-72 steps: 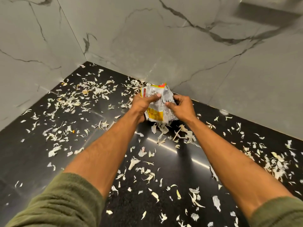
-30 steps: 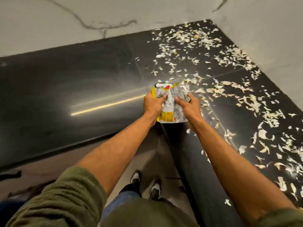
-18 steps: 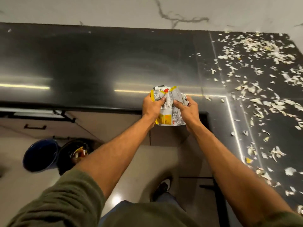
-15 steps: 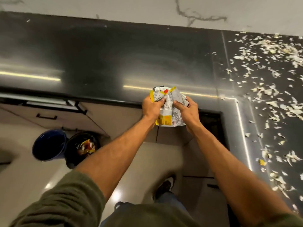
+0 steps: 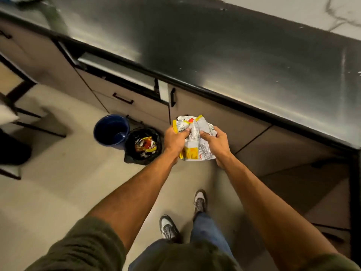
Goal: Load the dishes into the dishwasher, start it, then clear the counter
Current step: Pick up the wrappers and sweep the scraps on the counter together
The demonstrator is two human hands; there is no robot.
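Head view: crumpled wrapper (image 5: 195,139) held in both hands, above the floor (image 5: 58,182).
Left hand (image 5: 173,140) and right hand (image 5: 214,142) each grip it, thumbs pinched on top, fingers curled round the sides. It's off the tabletop (image 5: 234,55), in front of the cabinet fronts (image 5: 224,122) below the tabletop's front edge. Black-lined bin (image 5: 134,159) with wrappers inside sits on the floor just left of the left hand, right beside a blue bucket (image 5: 109,126).

crumpled silver-yellow packet (image 5: 195,150), upright, held in mid-air
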